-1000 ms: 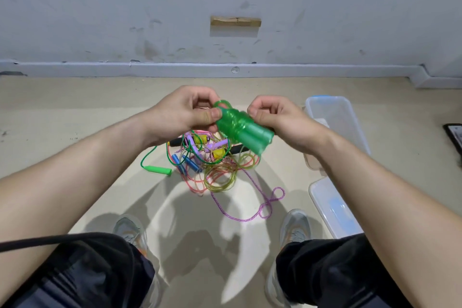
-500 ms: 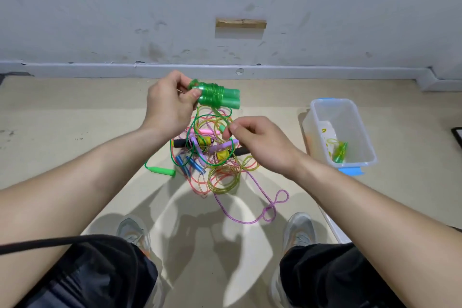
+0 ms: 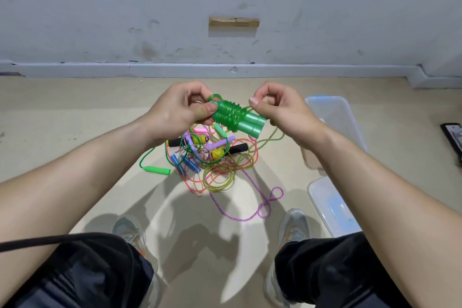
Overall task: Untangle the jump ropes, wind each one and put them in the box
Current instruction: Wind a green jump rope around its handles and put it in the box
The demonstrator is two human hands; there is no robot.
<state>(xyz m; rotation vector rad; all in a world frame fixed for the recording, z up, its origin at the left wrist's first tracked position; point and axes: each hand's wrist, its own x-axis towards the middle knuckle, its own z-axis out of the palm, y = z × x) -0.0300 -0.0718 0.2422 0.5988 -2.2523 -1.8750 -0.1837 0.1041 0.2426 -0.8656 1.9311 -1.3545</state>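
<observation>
My left hand (image 3: 181, 110) grips one end of a green jump rope (image 3: 236, 116), its two handles side by side with cord wound round them. My right hand (image 3: 277, 107) pinches the loose green cord beside the handles; a slack loop of it hangs below. Under my hands a tangle of jump ropes (image 3: 207, 160) lies on the floor, with blue, purple, yellow, pink and black handles. A separate green handle (image 3: 157, 170) lies left of the pile. The clear plastic box (image 3: 335, 117) stands to the right, partly hidden by my right forearm.
The box's lid (image 3: 332, 207) lies on the floor near my right shoe. A purple cord loop (image 3: 270, 202) trails out of the pile toward it. A dark device (image 3: 453, 137) lies at the right edge. The wall and skirting run along the back.
Half a second ago my right hand was down at the pile; it has risen with the cord to the green handles, and my left hand has lowered the bundle slightly.
</observation>
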